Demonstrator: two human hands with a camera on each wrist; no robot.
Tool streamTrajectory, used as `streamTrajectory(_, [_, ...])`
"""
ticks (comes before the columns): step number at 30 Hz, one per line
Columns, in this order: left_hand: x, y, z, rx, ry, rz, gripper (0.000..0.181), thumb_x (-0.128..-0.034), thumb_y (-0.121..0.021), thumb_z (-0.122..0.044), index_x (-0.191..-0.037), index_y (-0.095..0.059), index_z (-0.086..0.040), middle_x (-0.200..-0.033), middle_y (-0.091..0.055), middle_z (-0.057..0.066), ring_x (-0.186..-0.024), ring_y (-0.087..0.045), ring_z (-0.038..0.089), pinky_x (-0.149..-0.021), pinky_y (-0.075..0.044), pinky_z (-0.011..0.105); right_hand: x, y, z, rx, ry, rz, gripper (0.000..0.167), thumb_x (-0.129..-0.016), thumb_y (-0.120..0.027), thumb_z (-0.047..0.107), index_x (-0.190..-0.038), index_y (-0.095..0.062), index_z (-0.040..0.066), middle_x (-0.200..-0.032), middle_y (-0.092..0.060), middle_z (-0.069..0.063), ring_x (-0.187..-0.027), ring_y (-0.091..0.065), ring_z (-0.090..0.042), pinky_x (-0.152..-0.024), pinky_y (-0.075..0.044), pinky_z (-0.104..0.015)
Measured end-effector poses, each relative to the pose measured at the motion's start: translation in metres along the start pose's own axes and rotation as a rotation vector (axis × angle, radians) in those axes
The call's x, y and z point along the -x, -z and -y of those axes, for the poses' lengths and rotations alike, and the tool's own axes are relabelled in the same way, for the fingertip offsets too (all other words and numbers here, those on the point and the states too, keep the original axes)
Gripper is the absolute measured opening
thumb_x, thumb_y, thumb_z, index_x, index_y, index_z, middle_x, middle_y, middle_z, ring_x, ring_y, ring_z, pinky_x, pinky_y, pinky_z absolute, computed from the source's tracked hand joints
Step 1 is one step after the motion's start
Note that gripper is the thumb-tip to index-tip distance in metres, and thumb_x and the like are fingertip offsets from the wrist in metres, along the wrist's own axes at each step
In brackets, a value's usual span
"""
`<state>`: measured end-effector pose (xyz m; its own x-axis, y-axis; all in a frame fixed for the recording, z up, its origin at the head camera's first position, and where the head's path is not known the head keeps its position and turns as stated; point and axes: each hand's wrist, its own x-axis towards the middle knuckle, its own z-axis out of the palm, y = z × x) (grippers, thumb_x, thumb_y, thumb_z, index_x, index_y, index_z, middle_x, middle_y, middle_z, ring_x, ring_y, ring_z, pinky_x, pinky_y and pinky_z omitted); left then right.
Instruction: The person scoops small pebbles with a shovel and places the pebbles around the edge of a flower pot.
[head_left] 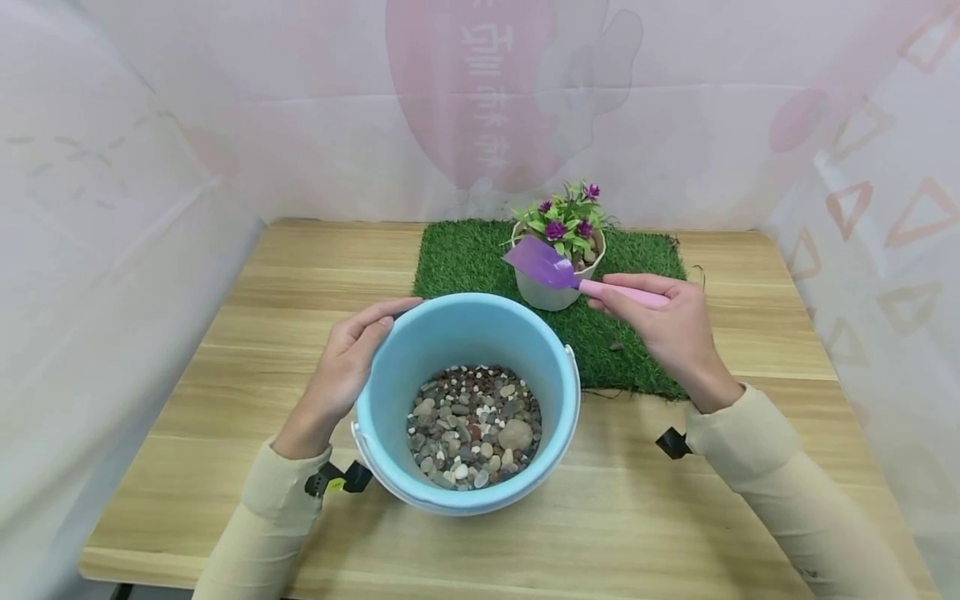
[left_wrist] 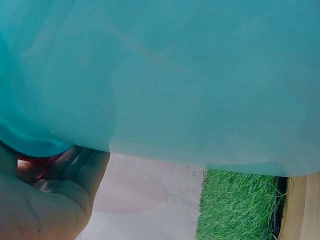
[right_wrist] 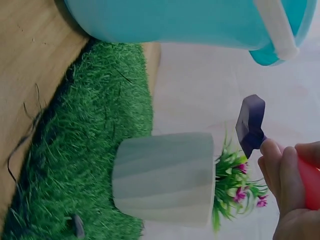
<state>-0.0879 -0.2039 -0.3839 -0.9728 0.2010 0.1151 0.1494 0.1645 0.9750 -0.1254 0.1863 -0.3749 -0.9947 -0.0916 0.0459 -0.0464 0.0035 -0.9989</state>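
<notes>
A light-blue bucket [head_left: 468,308] stands on the wooden table with pebbles [head_left: 474,427] covering its bottom. My left hand [head_left: 347,362] rests against the bucket's upper left side, its fingers extended along the outside of the rim; the bucket wall [left_wrist: 165,85] fills most of the left wrist view. In my right hand [head_left: 667,321] is a small garden trowel with a purple blade [head_left: 542,262], gripped by its pink handle [head_left: 626,294]. The blade is in the air, in front of a white flowerpot [right_wrist: 165,180] in the right wrist view. No stones are visible on it.
Beneath the flowerpot lies a green artificial grass mat [head_left: 465,258]. The pot holds a plant [head_left: 570,221] with purple flowers. A white handle [right_wrist: 277,27] hangs on the bucket. Pale printed cloth [head_left: 322,108] encloses the table's back and sides.
</notes>
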Motion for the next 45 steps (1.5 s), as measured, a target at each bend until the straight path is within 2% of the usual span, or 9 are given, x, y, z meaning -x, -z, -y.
streamTrajectory(5, [0.001,0.0,0.0,-0.004,0.002,0.002,0.04,-0.1148,-0.039,-0.017,-0.145,-0.062,-0.004,-0.14,-0.067,0.021,-0.097,-0.079,0.022,-0.08,-0.071,0.045,0.009,0.006,0.009,0.072,0.041,0.015,0.039,-0.091,-0.085,0.019,-0.123,-0.075,-0.001,-0.105,-0.083,-0.008,-0.096,-0.081,-0.019,-0.092,-0.066,-0.027])
streamTrajectory(16, [-0.001,0.001,-0.002,-0.01,-0.003,0.006,0.04,-0.1149,-0.039,-0.018,-0.145,-0.062,-0.004,-0.139,-0.067,0.023,-0.099,-0.079,0.023,-0.081,-0.07,0.044,0.023,0.016,0.033,0.098,0.139,0.045,0.036,-0.088,-0.086,0.007,-0.12,-0.076,-0.004,-0.106,-0.082,-0.007,-0.095,-0.081,-0.019,-0.081,-0.067,-0.021])
streamTrajectory(22, [-0.002,0.001,-0.004,-0.012,0.004,0.005,0.04,-0.115,-0.039,-0.018,-0.145,-0.062,-0.005,-0.137,-0.067,0.023,-0.098,-0.079,0.024,-0.08,-0.071,0.042,0.027,0.02,0.044,0.197,0.242,0.089,0.03,-0.088,-0.084,0.001,-0.117,-0.078,-0.003,-0.105,-0.082,-0.006,-0.095,-0.08,-0.016,-0.054,-0.057,-0.01])
streamTrajectory(27, [-0.002,0.001,-0.004,-0.018,-0.002,0.004,0.04,-0.1148,-0.039,-0.017,-0.145,-0.062,-0.004,-0.139,-0.067,0.023,-0.1,-0.079,0.023,-0.081,-0.071,0.042,0.029,0.017,0.051,0.289,0.359,0.148,0.028,-0.086,-0.083,-0.007,-0.113,-0.08,-0.001,-0.104,-0.083,-0.005,-0.093,-0.08,-0.013,-0.037,-0.042,-0.015])
streamTrajectory(31, [-0.002,0.002,-0.005,-0.024,-0.002,-0.002,0.04,-0.1147,-0.039,-0.017,-0.145,-0.062,-0.005,-0.14,-0.067,0.021,-0.101,-0.078,0.022,-0.082,-0.071,0.041,0.029,0.013,0.058,0.388,0.439,0.216,0.03,-0.084,-0.083,-0.009,-0.11,-0.082,0.004,-0.103,-0.083,-0.004,-0.091,-0.08,-0.011,-0.041,-0.049,-0.015])
streamTrajectory(34, [-0.001,0.002,-0.004,-0.027,-0.002,-0.002,0.04,-0.1147,-0.039,-0.018,-0.145,-0.063,-0.005,-0.139,-0.067,0.021,-0.101,-0.079,0.023,-0.081,-0.071,0.041,0.029,0.01,0.062,0.439,0.479,0.278,0.031,-0.082,-0.084,-0.009,-0.11,-0.082,0.006,-0.101,-0.083,-0.005,-0.091,-0.08,-0.007,-0.051,-0.059,-0.014])
streamTrajectory(37, [-0.001,0.001,-0.004,-0.026,-0.005,-0.001,0.04,-0.1147,-0.039,-0.017,-0.145,-0.063,-0.005,-0.14,-0.067,0.021,-0.101,-0.079,0.024,-0.081,-0.071,0.042,0.028,0.006,0.066,0.491,0.541,0.339,0.032,-0.082,-0.085,-0.008,-0.11,-0.083,0.007,-0.101,-0.083,-0.005,-0.088,-0.079,-0.003,-0.048,-0.054,-0.01])
streamTrajectory(41, [-0.001,0.0,-0.004,-0.026,0.001,-0.006,0.04,-0.1145,-0.039,-0.017,-0.145,-0.062,-0.005,-0.141,-0.067,0.021,-0.101,-0.078,0.023,-0.081,-0.071,0.042,0.024,-0.002,0.068,0.558,0.645,0.42,0.031,-0.082,-0.086,-0.005,-0.109,-0.084,0.01,-0.102,-0.083,0.001,-0.082,-0.079,-0.001,-0.035,-0.032,-0.01])
streamTrajectory(45, [0.0,0.0,-0.004,-0.03,0.01,-0.012,0.04,-0.1144,-0.039,-0.017,-0.145,-0.062,-0.004,-0.141,-0.067,0.021,-0.1,-0.078,0.022,-0.081,-0.071,0.041,0.021,-0.012,0.071,0.625,0.73,0.488,0.03,-0.082,-0.085,-0.005,-0.108,-0.084,0.01,-0.1,-0.084,0.002,-0.081,-0.079,-0.003,-0.044,-0.045,-0.006])
